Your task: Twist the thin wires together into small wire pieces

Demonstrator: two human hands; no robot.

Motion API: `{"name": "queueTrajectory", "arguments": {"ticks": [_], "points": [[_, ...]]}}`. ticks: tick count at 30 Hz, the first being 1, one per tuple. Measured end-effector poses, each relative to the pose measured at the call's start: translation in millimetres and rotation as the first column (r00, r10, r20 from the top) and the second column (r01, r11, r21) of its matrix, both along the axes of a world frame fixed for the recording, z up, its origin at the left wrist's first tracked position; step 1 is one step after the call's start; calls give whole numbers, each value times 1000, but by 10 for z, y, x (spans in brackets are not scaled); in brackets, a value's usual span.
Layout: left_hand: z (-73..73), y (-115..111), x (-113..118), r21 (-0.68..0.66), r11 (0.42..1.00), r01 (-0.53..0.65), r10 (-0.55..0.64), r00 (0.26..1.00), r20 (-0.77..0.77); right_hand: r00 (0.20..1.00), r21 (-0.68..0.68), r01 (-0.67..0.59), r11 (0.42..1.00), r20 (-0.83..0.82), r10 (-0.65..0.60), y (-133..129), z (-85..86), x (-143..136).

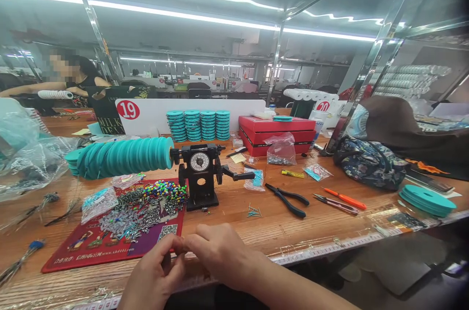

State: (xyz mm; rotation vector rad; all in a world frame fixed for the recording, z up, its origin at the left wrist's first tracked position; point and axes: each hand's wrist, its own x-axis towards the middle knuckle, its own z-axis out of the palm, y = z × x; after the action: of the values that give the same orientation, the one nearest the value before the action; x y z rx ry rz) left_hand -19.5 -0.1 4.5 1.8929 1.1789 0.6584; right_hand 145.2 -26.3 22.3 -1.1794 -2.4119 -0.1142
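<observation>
My left hand and my right hand meet at the table's front edge, fingertips pinched together. Whatever they hold is too small or hidden to make out. Just beyond them lies a red printed mat bearing a heap of metal swivels, clear small pieces and coloured beads. Behind the mat stands a black hand-cranked winder with a round dial. A row of turquoise foam spools is mounted on its shaft, reaching left.
Black pliers, tweezers and an orange tool lie to the right. Stacked turquoise spools and a red box stand behind. A floral bag sits at right. Another person works far left.
</observation>
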Motion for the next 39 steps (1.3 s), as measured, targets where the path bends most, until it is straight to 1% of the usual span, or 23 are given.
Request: {"name": "queueTrajectory", "arguments": {"ticks": [3,6,9,12,14,17,19,21,23,25,27,28,29,30,31,32,33,34,35,36,37,38,39], "points": [[-29,38,-17,-7,999,50,-50,999,-18,999,14,-18,1000,33,17,27,-12,13],[-51,55,-12,5,998,69,-68,997,-41,998,20,-37,999,53,36,46,-34,29],[-42,51,5,24,999,44,-43,998,-38,999,14,-43,999,32,43,83,-84,38],[9,29,27,34,999,13,-12,1000,-17,1000,-8,-12,1000,24,12,134,-131,26],[39,8,46,95,995,-7,8,1000,-8,999,-42,27,999,29,-26,163,-127,9],[19,-22,73,288,957,-44,49,999,-11,995,-117,95,989,41,-90,186,-44,-13],[-42,-31,78,437,898,-61,88,995,-42,993,-182,117,976,27,-114,192,42,-15],[-115,-29,67,589,807,-40,118,989,-94,993,-260,116,959,-6,-122,201,120,-4],[-171,-18,43,730,683,40,117,980,-164,993,-334,85,939,-53,-109,220,166,16],[-199,-4,13,831,541,128,127,965,-231,990,-397,23,918,-118,-76,252,181,40],[-209,9,-8,892,412,186,140,954,-264,982,-468,-36,883,-183,-57,298,178,64],[-213,14,-12,909,363,202,141,953,-268,978,-503,-52,863,-202,-59,324,174,75],[-217,19,-10,920,329,212,131,955,-266,976,-528,-59,847,-209,-62,351,171,85],[-222,23,-4,927,308,214,116,959,-260,975,-557,-65,828,-213,-67,378,169,96],[-226,25,7,929,304,212,102,962,-253,972,-596,-78,800,-223,-72,402,168,105],[-228,23,21,923,325,204,93,965,-246,969,-643,-101,760,-237,-72,419,168,112],[-225,18,35,908,373,192,80,968,-237,967,-679,-118,725,-245,-73,424,171,115],[-216,9,48,878,447,170,66,973,-222,967,-697,-118,707,-243,-79,414,175,114],[-199,-4,58,825,548,137,55,979,-199,967,-697,-96,710,-233,-98,385,179,106],[-177,-20,63,739,666,99,47,984,-173,969,-662,-44,748,-212,-131,335,180,90],[-149,-38,62,622,781,57,40,989,-142,969,-577,39,816,-179,-173,263,177,66],[-119,-54,56,484,875,12,42,994,-100,961,-467,130,875,-157,-227,175,165,35],[-89,-67,46,339,941,-26,47,997,-54,950,-323,219,921,-143,-276,75,141,-2]]}}
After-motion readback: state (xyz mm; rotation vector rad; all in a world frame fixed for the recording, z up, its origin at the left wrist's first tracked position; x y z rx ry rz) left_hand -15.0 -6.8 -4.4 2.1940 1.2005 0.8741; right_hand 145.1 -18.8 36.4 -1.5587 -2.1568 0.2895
